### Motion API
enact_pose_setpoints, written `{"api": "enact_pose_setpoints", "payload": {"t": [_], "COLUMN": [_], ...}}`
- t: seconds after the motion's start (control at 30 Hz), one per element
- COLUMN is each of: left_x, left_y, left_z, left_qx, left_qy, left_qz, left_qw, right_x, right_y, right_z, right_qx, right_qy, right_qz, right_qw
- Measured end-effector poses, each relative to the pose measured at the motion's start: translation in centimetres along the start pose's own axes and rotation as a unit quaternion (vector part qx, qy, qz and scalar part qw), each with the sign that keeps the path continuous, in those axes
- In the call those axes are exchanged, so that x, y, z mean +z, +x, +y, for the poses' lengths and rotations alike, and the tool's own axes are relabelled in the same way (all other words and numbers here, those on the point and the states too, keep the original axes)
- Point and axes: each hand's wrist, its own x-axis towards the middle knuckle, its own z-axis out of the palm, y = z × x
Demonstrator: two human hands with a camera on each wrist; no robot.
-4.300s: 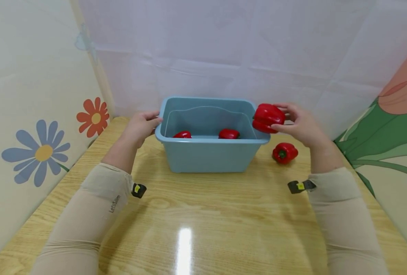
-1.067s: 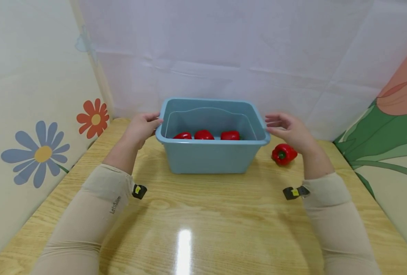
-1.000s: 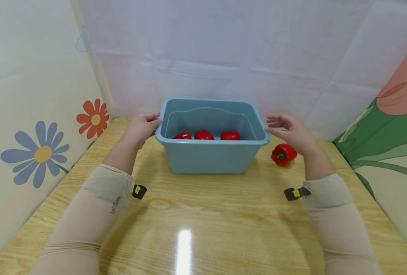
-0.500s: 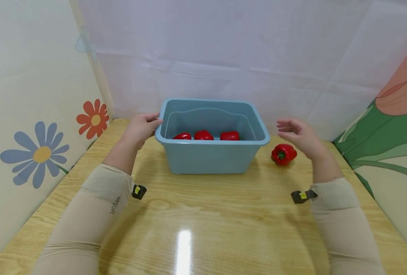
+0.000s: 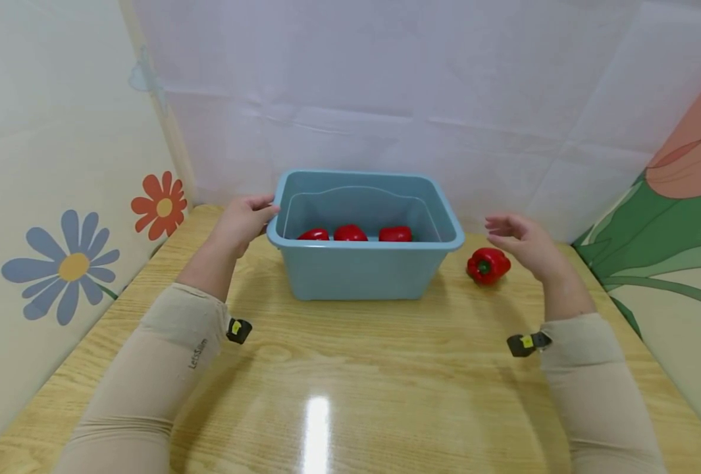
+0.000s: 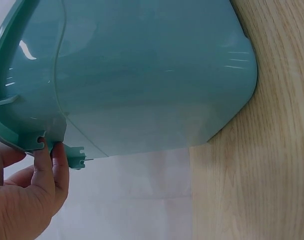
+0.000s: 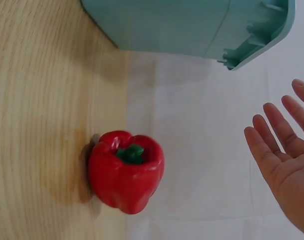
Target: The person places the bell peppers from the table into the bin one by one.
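Note:
A light blue plastic bin [image 5: 362,270] stands at the back of the table. My left hand [image 5: 241,220] grips its left rim; in the left wrist view the thumb and fingers [image 6: 44,172] pinch the lip from outside and below. Three red bell peppers show inside, among them a middle pepper [image 5: 350,233] and a right one [image 5: 395,234], partly hidden by the front wall. Another red bell pepper [image 5: 488,266] lies on the table right of the bin, green stem toward me. Above and right of it hovers my right hand [image 5: 524,242], fingers spread and holding nothing.
The wood-grain table [image 5: 362,355] runs up to a white sheet [image 5: 350,85] hanging behind the bin. Side panels with painted flowers [image 5: 74,264] border the table left and right. A black wrist strap mount [image 5: 522,345] sits at the right sleeve.
My right hand has let a bell pepper go into the bin, then drawn back rightward and lowered toward the pepper on the table. The left hand has stayed on the rim.

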Motion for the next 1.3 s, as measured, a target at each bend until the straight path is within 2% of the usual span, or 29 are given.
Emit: {"api": "enact_pose_setpoints", "payload": {"t": [0.23,0.5,0.8,1.3], "left_x": [-0.1,-0.1,0.0,0.0], "left_y": [0.0,0.0,-0.2,-0.1], "left_z": [0.0,0.0,0.1,0.0], "left_qx": [-0.008,-0.003,-0.004,0.006], "left_qy": [0.007,0.001,0.004,0.001], "left_qz": [-0.001,0.000,0.001,0.000], "left_qw": [0.9999,1.0000,1.0000,1.0000], "right_x": [-0.1,0.1,0.2,1.0], "right_y": [-0.1,0.0,0.2,0.6], "right_z": [1.9,4.2,6.5,8.4], "right_qx": [0.025,0.028,0.050,0.102], "right_qy": [-0.002,0.000,0.006,-0.005], "right_qz": [-0.003,0.012,0.022,0.004], "right_qw": [0.9997,0.9995,0.9985,0.9948]}}
